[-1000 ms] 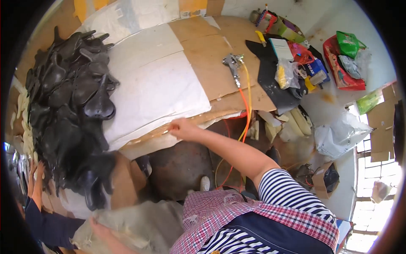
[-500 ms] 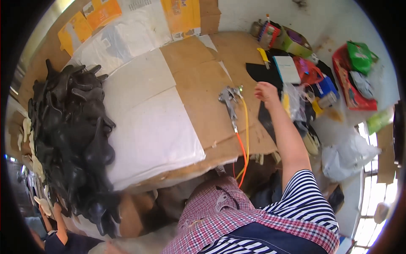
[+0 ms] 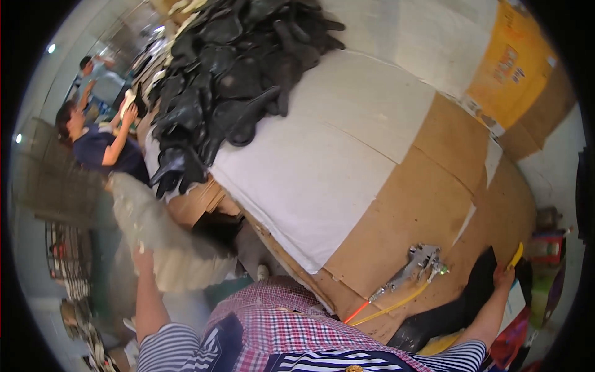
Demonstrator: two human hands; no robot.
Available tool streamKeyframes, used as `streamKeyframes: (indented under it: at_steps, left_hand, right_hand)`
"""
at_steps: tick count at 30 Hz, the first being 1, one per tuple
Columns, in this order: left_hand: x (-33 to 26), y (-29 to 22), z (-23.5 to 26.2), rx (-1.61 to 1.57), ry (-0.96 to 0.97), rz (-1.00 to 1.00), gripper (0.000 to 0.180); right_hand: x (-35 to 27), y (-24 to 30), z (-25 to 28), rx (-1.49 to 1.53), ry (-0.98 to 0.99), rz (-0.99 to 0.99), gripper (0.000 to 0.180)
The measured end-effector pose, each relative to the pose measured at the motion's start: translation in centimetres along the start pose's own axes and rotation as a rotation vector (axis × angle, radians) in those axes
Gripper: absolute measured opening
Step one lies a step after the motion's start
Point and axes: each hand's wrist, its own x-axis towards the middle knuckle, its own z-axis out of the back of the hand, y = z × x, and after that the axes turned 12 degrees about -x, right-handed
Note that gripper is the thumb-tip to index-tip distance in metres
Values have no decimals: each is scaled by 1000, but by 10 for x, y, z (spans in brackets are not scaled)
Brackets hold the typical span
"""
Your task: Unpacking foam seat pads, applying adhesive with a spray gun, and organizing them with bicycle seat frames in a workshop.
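My left hand (image 3: 143, 259) reaches out at the lower left, against the edge of a large pale, cloudy plastic sack (image 3: 186, 263). Its fingers are blurred, so whether they grip the sack cannot be made out. At the far right, my right hand (image 3: 503, 274) is closed around a yellow utility knife (image 3: 517, 254), whose yellow end sticks out past the fingers. Beneath that arm lies a piece of black sheet material (image 3: 443, 319). A metal spray gun (image 3: 421, 263) with an orange hose and a yellow hose rests on the cardboard table cover (image 3: 403, 217).
A heap of black, foot-shaped moulded pieces (image 3: 229, 74) covers the table's far left. White sheeting (image 3: 310, 167) lies beside it. Another person (image 3: 105, 142) holds a cream-coloured piece at left, with someone farther behind. Cluttered items, including a red bag (image 3: 511, 341), sit at the right edge.
My view has swung left, bringing the co-workers and pale sack into sight. My right hand, empty before, has taken hold of the utility knife. My left arm now reaches out into view.
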Motion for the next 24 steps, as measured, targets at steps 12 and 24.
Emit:
streamKeyframes:
  at_steps: [12,24]
  left_hand:
    - [19,36,34,-521,-123,415,43]
    - [136,104,-21,-397,547,-237,73]
  right_hand:
    - [-107,-16,-148,-644,164,491,28]
    - [-782,-373,-357,-870,2242,-306,59]
